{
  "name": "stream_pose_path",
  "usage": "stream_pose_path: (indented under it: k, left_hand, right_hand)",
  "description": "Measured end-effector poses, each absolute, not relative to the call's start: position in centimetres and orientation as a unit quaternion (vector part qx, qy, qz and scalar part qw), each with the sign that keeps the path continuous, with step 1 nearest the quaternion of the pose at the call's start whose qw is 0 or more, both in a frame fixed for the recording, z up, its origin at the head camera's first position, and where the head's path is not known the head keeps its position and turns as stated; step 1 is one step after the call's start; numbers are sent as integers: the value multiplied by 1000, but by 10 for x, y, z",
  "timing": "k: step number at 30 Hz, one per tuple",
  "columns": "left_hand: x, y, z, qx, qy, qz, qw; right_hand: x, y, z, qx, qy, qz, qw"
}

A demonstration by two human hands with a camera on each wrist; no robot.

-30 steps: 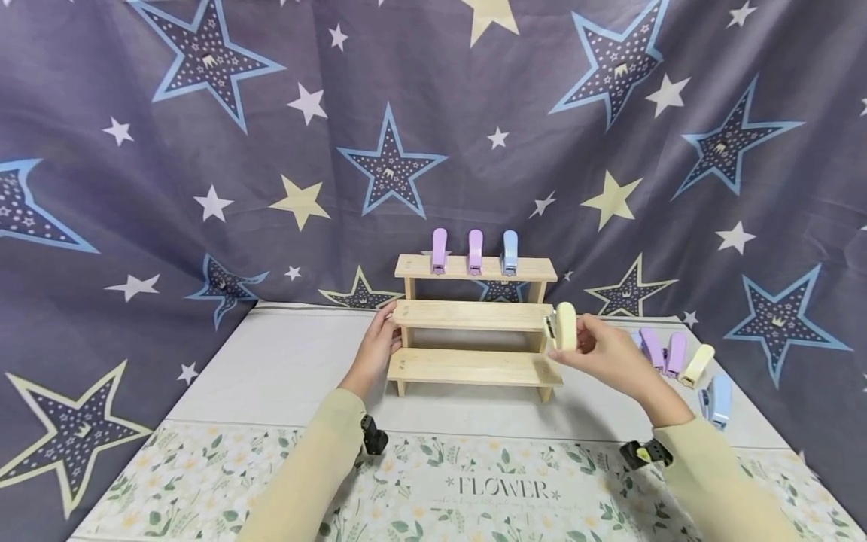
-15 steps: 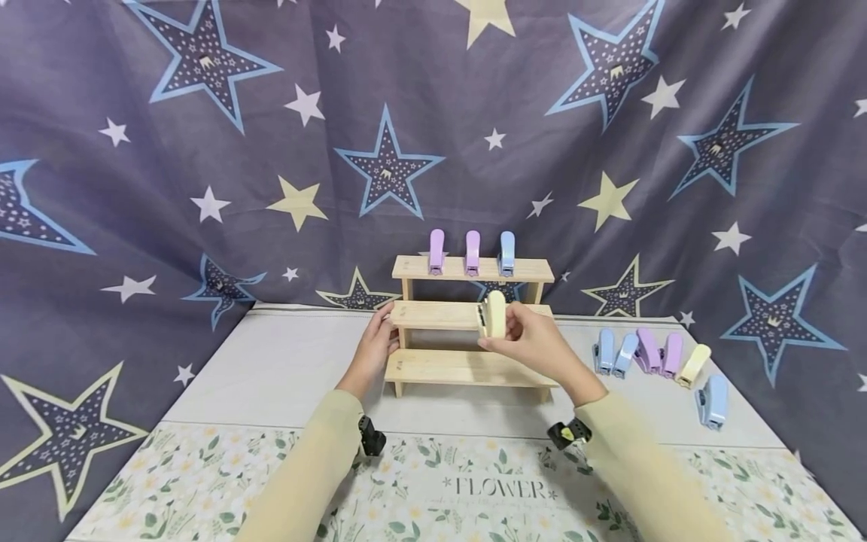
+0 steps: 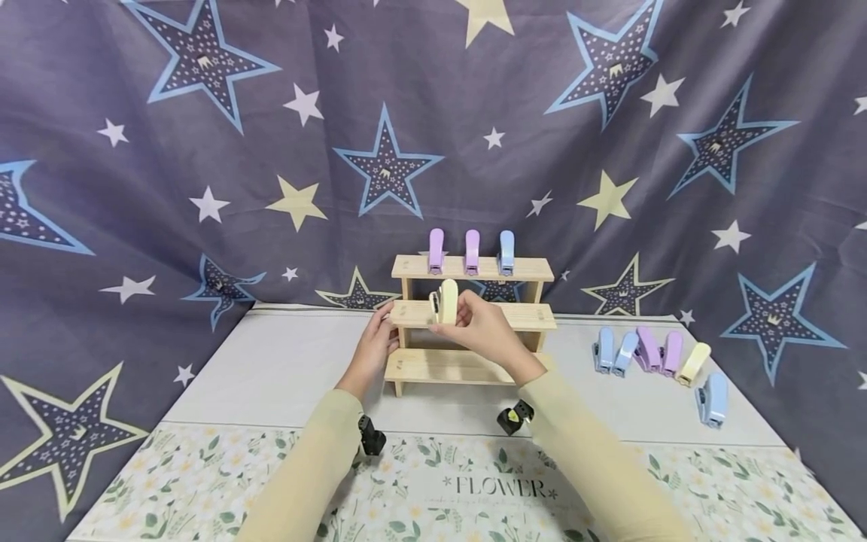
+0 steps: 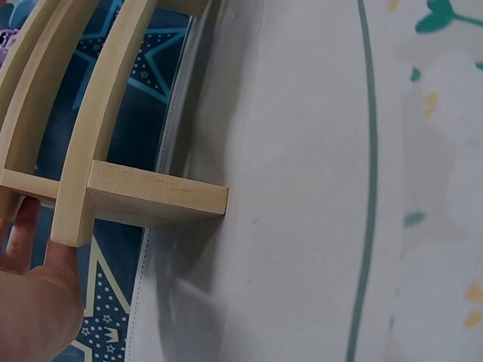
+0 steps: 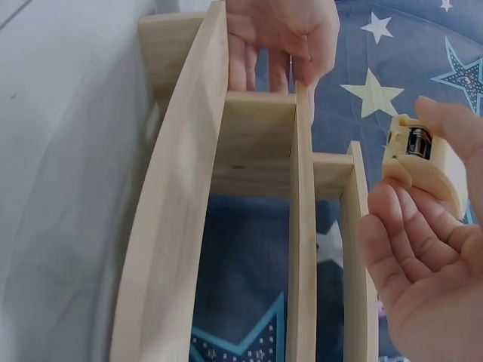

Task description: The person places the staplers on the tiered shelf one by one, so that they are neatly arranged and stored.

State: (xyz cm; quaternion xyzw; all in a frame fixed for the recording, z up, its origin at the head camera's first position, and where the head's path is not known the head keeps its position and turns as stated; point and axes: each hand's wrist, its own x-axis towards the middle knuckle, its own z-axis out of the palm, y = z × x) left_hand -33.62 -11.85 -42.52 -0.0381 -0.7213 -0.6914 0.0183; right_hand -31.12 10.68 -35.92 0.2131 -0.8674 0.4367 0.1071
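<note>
In the head view, a three-step wooden display rack [image 3: 467, 367] stands on the table. My left hand [image 3: 372, 346] grips the left end of its middle shelf; the left wrist view shows the fingers [image 4: 21, 234] at the wood. My right hand [image 3: 484, 327] pinches a cream stapler [image 3: 447, 301] upright, in front of the middle shelf towards its left end. In the right wrist view, the stapler [image 5: 426, 162] is between thumb and fingers, apart from the rack. Along the top shelf stand two purple staplers, one [image 3: 436, 252] left of the other [image 3: 472, 252], and a blue stapler [image 3: 506, 254].
Right of the rack, several staplers lie on the table: blue ones [image 3: 604, 351], purple ones [image 3: 671, 354], a cream one [image 3: 694, 365] and a nearer blue one [image 3: 713, 401]. A star-printed curtain [image 3: 271, 90] hangs behind. A flower-printed cloth [image 3: 203, 482] covers the table's front.
My right hand has carried the cream stapler leftward from the rack's right end towards the left part of the middle shelf, slightly raised. The left hand stays on the rack.
</note>
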Motion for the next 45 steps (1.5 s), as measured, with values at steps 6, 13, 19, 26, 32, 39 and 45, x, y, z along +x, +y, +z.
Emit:
stream_pose_path:
  k: [6, 13, 19, 26, 32, 39, 45]
  left_hand:
    - [-339, -121, -422, -41, -714, -699, -4]
    - [-337, -121, -423, -38, -721, -692, 1]
    - [-337, -121, -429, -45, -735, -677, 20]
    - [-337, -121, -429, -51, -731, -680, 16]
    - [-336, -121, -429, -58, -732, -678, 27]
    - [-336, -120, -429, -56, -734, -676, 37]
    - [-337, -121, -429, -50, -727, -685, 27]
  right_hand:
    - [-323, 87, -357, 207, -866, 438, 121]
    - [-332, 71, -360, 195, -871, 433, 127]
    - [-341, 62, -365, 186, -883, 415, 120]
    - [-345, 56, -372, 179, -888, 412, 99]
    - [-346, 51, -378, 168, -882, 424, 119]
    - [-347, 44, -381, 148, -883, 426, 129]
    - [-347, 41, -380, 142, -888, 417, 133]
